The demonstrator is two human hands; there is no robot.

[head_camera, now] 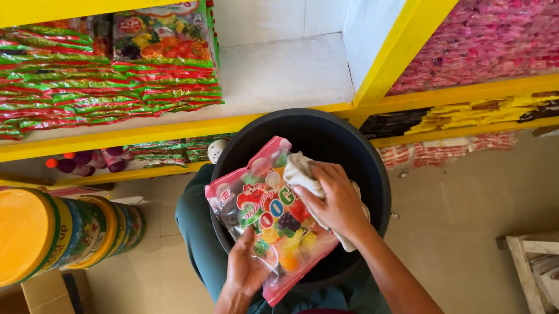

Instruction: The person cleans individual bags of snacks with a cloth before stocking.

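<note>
At the centre of the frame I held one clear candy bag with a pink edge (269,218) over a single black bucket (363,159). My left hand (246,265) was closed on the bag's lower end, thumb on top and fingers underneath. My right hand (336,200) lay curled over one pale cloth (301,171), pressing it against the bag's upper right face. Two yellow shelf compartments showed above. The one at upper left carried stacks of green-and-red candy packets (70,89), too many to count, with one standing upright (164,33) behind them. Pink packets (513,35) filled the upper right. At lower left lay three yellow-lidded tubs (35,236) in a row on their sides.
</note>
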